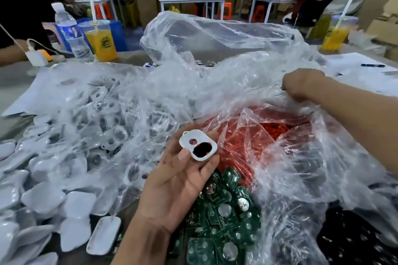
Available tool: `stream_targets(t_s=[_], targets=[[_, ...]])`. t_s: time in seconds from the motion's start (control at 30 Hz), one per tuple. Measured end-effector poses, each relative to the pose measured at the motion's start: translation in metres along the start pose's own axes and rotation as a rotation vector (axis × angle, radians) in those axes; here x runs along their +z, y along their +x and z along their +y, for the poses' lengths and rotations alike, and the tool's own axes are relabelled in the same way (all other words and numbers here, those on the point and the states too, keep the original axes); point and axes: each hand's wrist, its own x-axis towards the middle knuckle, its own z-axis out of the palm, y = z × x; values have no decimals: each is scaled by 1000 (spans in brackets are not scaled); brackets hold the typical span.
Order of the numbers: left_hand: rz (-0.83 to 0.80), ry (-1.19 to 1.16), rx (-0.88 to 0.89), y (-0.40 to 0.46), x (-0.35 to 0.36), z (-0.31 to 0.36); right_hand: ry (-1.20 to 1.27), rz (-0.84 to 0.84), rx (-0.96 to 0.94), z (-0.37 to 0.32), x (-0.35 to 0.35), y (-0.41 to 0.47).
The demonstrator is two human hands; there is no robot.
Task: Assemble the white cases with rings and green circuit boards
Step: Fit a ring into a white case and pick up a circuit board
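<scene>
My left hand (174, 180) holds a white case (198, 145) up in front of me; the case has a small round hole and a larger opening with something black in it. Below that hand lies a pile of green circuit boards (224, 217) with round silver cells. My right hand (301, 84) is closed on the edge of a big clear plastic bag (290, 157), over a heap of small red parts (254, 135) inside it. More white cases (43, 198) are piled at the lower left.
A second clear bag (103, 114) of white parts covers the left of the table. Behind it stand a water bottle (69, 32) and a cup of orange drink (101, 38). Another orange drink (338, 32), papers and a pen (372, 65) lie at the right. Another person's arm (10, 56) rests far left.
</scene>
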Motion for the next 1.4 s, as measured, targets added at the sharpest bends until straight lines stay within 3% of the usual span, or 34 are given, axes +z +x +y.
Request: stream_targets(t_s=[0.1, 0.2, 0.37, 0.57, 0.63, 0.77, 0.83, 0.97, 1.03, 1.17, 1.27, 1.4], targets=[[-10, 5, -8, 0, -1, -1, -27, 104, -83, -4, 2, -2], [2, 6, -4, 0, -1, 0, 85, 100, -126, -4, 7, -3], [-40, 19, -2, 2, -1, -2, 334, 301, 56, 10, 8, -6], [-53, 22, -2, 2, 2, -2, 315, 403, 255, 19, 11, -21], [-62, 21, -8, 1, 4, -1, 569, 502, 373, 25, 3, -25], [-15, -36, -14, -1, 11, 1, 1568, 745, 594, 34, -27, -64], [-2, -80, -17, -6, 15, 2, 1682, 879, 508, 23, -40, -98], [26, -136, -11, -24, 22, 6, 1539, 1000, 242, -27, -50, -175], [62, -152, -12, -34, 25, 10, 1654, 904, 28, -64, -52, -209], [165, -57, 38, -61, 18, 17, 1920, 504, -365, -127, -46, -238], [234, -12, 77, -72, 12, 19, 1953, 416, -478, -152, -27, -239], [297, 44, 79, -66, 12, 23, 1904, 364, -494, -164, -3, -238]])
